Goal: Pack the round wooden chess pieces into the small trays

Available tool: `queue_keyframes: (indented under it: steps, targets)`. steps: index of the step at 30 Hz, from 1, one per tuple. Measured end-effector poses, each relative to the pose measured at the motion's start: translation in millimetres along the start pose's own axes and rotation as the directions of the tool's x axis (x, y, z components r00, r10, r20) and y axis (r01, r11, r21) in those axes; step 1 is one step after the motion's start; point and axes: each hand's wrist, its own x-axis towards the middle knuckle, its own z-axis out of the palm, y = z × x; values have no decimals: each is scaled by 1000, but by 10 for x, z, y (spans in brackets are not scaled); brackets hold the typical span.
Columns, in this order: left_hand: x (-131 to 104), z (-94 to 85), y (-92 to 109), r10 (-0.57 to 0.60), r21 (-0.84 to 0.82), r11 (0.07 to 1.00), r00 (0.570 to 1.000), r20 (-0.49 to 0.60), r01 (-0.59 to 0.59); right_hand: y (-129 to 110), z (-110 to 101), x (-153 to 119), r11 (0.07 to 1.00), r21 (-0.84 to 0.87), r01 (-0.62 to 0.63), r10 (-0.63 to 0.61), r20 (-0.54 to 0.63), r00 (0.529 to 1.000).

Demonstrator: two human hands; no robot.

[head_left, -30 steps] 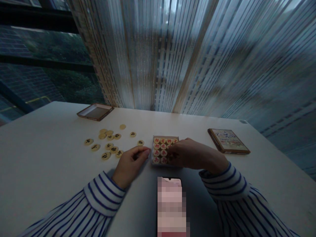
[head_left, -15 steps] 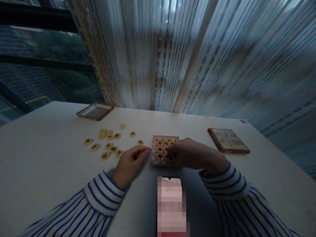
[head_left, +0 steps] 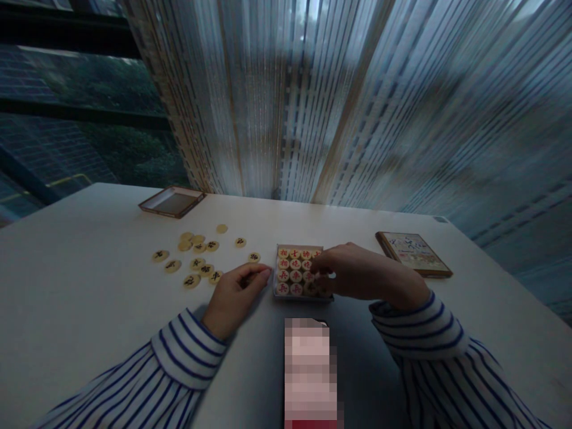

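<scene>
An open box (head_left: 275, 280) sits in front of me, filled with rows of round xiangqi pieces (head_left: 295, 276) marked in red. My right hand (head_left: 357, 271) hovers over the box's right side, fingers curved and apart, its tips at the right-hand pieces. That hand hides part of the right column, and I see nothing held in it. Just left of the box, my left hand (head_left: 236, 297) rests on the table with thumb and forefinger pressed together, close by the box's left edge. No object shows between those fingers. Loose xiangqi pieces (head_left: 206, 270), some with black characters, lie beyond my left hand.
A shallow, open tray-like lid (head_left: 174, 202) lies at the back left of the white table (head_left: 111, 286). On the right is a flat box with a printed cover (head_left: 415, 253). A phone (head_left: 310, 369), its screen blurred, lies nearest me. Striped string curtains (head_left: 268, 107) hang behind.
My right hand has shifted slightly to the right and its fingers have spread, uncovering more red pieces in the box. My left hand and the loose pieces look the same.
</scene>
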Motion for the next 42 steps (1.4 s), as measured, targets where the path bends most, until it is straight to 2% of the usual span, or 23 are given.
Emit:
queue_keyframes:
  steps: [6,11,15,25,33,42]
  targets:
    - [-3,-3,-27,35,39,999,999,-9,-35,45,21,5,1000,-11,-13,13,-10,1000]
    - [-22,-5,-53,199,181,963,980,9,-198,27,32,13,999,-33,-24,23,-21,1000]
    - [-34,1,-59,265,249,930,963,49,-269,-4,30,23,997,-61,-40,39,-30,999]
    - [-56,7,-67,369,282,883,926,81,-376,-110,2,70,990,-141,-31,6,-175,984]
    - [-93,-11,-47,426,322,839,898,110,-438,-152,7,103,991,-136,3,-36,-244,969]
    - [-159,-105,-13,396,323,861,916,62,-394,-261,0,112,993,-89,81,-104,-294,950]
